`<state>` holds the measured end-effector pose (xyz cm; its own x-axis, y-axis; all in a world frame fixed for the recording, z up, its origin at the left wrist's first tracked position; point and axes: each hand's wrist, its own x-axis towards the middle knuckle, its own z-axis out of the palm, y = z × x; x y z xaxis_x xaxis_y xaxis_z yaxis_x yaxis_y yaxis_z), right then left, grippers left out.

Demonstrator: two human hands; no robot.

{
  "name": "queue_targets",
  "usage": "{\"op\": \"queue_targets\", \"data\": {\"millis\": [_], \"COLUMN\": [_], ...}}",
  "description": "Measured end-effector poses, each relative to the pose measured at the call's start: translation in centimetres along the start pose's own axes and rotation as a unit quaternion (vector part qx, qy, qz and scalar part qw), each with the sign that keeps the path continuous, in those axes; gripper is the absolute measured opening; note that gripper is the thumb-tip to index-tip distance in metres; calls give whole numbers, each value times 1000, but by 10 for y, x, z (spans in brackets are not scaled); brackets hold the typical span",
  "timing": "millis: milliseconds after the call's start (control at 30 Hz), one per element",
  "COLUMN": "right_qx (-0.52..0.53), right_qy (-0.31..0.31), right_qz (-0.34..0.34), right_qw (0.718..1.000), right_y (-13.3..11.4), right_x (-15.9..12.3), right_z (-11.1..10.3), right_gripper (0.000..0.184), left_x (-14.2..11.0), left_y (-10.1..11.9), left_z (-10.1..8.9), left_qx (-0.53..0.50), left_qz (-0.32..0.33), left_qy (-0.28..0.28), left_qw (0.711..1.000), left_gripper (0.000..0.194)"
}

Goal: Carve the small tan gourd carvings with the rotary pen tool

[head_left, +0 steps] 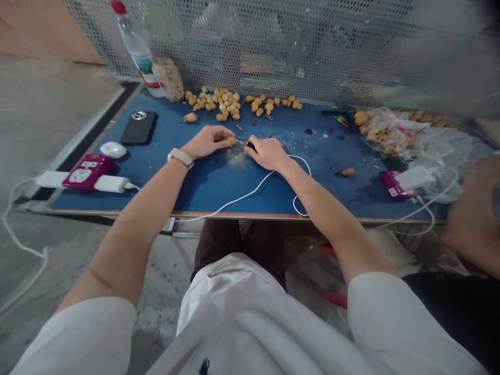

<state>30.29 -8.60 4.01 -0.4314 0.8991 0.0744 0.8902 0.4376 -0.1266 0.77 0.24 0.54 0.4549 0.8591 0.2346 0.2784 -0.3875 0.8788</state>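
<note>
Above blue workbench top (219, 177) | my left fingers (222, 134) pinch small tan gourd-shaped nut (231, 139), long axis roughly sideways | my right fingers (257, 148) close narrow on dark-handled pick (251, 146), tip at nut

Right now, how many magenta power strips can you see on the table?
2. One magenta power strip lies at the left edge of the blue table; another lies at the right, partly under a white plug. Plastic bags could hide more.
</note>
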Motion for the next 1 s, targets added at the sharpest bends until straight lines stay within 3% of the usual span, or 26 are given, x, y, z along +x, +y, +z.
{"op": "queue_targets", "data": {"millis": [133,467,1000], "right_qx": [3,-3,-8], "right_qy": [1,-9,-50], "right_qz": [0,1,19], "right_qw": [1000,1000,999], "right_y": [1,-2,-15], "right_x": [0,0,0], "right_z": [-1,-4,-16], "right_gripper": [50,47,46], "left_x": [4,3,2], "left_y": [-9,-7,-8], "left_z": [-3,-3,-9], "left_qx": [14,12,19], "left_qz": [2,0,17], "left_qy": [-32,-22,-60], "left_qw": [999,1000,998], "left_gripper": [49,54,88]}}
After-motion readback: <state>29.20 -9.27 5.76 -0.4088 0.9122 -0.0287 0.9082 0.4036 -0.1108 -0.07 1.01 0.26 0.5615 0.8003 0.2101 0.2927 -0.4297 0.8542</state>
